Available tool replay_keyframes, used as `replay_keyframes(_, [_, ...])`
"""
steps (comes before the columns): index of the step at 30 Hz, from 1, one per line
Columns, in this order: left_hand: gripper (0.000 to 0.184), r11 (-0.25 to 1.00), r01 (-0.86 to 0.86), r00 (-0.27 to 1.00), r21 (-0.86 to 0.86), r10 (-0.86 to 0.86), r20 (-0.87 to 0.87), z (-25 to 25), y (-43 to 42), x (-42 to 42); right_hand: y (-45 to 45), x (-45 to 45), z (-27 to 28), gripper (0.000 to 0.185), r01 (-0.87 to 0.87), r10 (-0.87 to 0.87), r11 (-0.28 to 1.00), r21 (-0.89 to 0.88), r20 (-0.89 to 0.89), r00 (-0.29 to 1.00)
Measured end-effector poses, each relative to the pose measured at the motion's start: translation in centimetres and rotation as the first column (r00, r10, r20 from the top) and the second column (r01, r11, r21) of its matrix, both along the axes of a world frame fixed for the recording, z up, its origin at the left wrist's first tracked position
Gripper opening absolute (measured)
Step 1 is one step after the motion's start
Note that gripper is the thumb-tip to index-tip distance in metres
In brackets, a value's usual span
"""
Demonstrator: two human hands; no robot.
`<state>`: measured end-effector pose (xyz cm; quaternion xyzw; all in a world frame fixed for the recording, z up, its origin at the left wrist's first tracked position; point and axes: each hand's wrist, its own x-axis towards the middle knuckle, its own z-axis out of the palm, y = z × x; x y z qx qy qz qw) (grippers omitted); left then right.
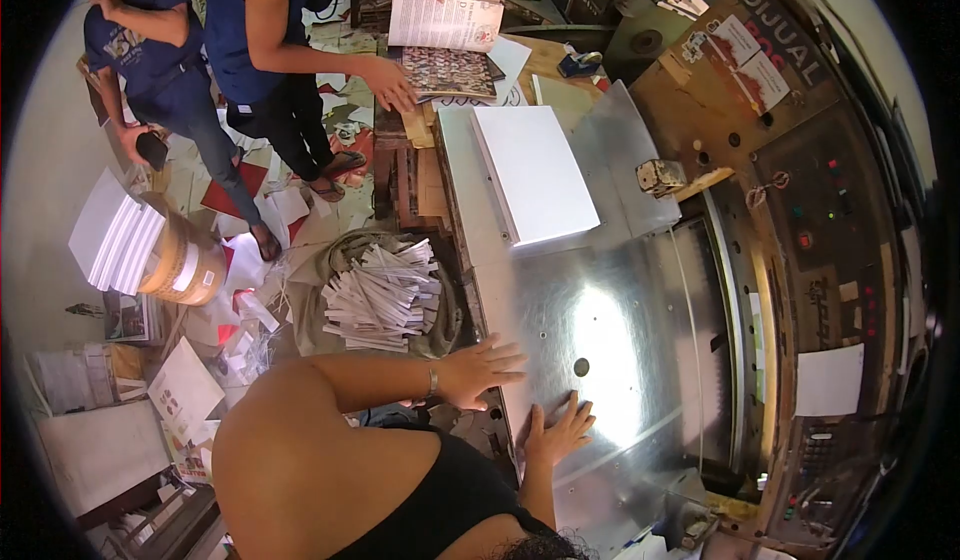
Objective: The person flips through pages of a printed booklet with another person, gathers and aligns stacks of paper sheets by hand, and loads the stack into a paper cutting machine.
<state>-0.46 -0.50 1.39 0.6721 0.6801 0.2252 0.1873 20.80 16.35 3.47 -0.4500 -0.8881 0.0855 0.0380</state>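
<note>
My left hand [482, 371], with a band on its wrist, is at the near edge of the metal table [540, 300]. Its fingers are spread and it holds nothing. I cannot tell whether it touches the surface. Lower down, my right hand [561, 432] rests on the shiny metal with fingers apart, just below a dark round hole [581, 367]. Farther up the table lies a thick, squared stack of white paper [535, 172], apart from both hands.
A sack of paper strips [385, 295] stands beside the table. The machine's control panel [830, 220] runs along the right. Two people stand at upper left; one person's hand [390, 84] is by an open printed book [445, 18]. A paper stack tops a round carton [185, 265]. Scraps litter the floor.
</note>
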Motion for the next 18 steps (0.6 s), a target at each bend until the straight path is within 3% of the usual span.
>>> replay_keyframes(2, [0.103, 1.0, 0.002, 1.0, -0.019, -0.003, -0.009, 0.3, 0.0, 0.0, 0.2, 0.1, -0.1, 0.092, -0.003, 0.003, 1.0, -0.011, -0.015, 1.0])
replay_keyframes(5, [0.099, 0.99, -0.031, 0.999, 0.139, 0.033, -0.009, -1.0, -0.1, 0.3, 0.0, 0.1, -0.1, 0.092, -0.011, 0.011, 1.0, -0.011, -0.023, 1.0])
replay_keyframes(14, [0.102, 1.0, -0.005, 1.0, 0.023, 0.006, -0.026, -0.3, -0.1, 0.1, 0.0, 0.1, -0.1, 0.092, -0.007, 0.007, 1.0, -0.002, -0.014, 1.0])
replay_keyframes(18, [0.098, 0.991, -0.036, 0.999, 0.125, 0.036, 0.002, -0.3, -0.2, 0.3, 0.0, 0.1, -0.1, 0.092, -0.002, 0.002, 1.0, -0.002, -0.015, 1.0])
